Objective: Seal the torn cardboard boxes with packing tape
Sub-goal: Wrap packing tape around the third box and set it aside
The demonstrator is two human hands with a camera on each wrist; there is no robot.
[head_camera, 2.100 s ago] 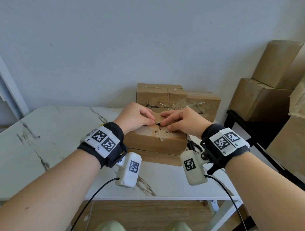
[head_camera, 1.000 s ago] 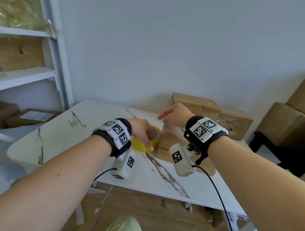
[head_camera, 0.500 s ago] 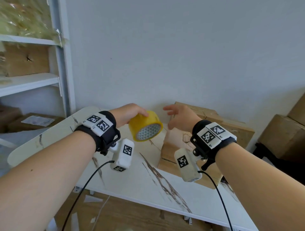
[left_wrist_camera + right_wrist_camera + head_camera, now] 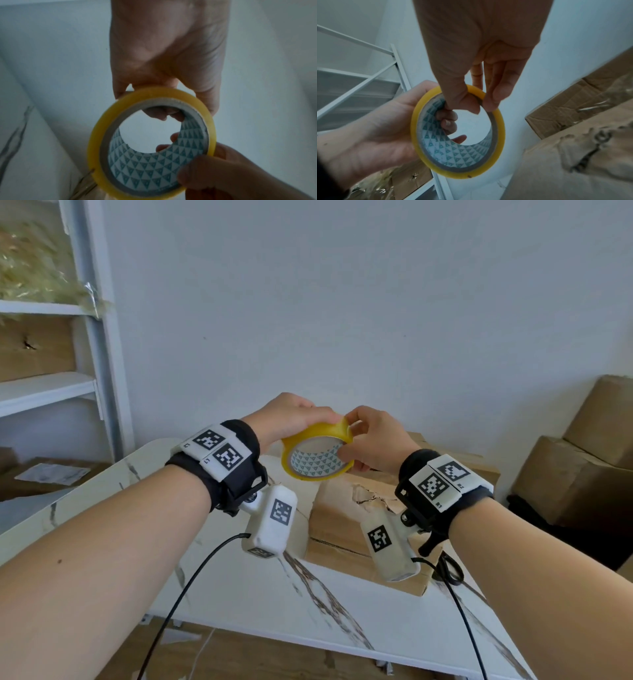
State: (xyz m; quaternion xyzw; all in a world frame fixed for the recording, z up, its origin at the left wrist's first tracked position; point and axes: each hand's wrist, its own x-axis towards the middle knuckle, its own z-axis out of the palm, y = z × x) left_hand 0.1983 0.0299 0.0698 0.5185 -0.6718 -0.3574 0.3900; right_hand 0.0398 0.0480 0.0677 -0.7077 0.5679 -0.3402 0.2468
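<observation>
A yellow roll of packing tape [image 4: 317, 451] with a triangle-patterned core is held in the air above the table, in front of the torn cardboard box [image 4: 346, 518]. My left hand [image 4: 287, 419] grips the roll [image 4: 150, 143] from its top left, fingers curled through the core. My right hand [image 4: 373, 440] pinches the roll's [image 4: 458, 131] right rim between thumb and fingers. The box top shows a jagged tear [image 4: 371, 499]. A second taped box [image 4: 479, 470] lies behind it against the wall.
The white marble table [image 4: 274, 604] runs to a front edge near me. Black scissors [image 4: 448, 571] lie right of the torn box. A white shelf unit [image 4: 99, 337] stands at the left. More cardboard boxes [image 4: 589, 460] are stacked at the right.
My left hand lifted the tape roll off the table and carried it up and right. My right hand left the box and took hold of the roll's other side.
</observation>
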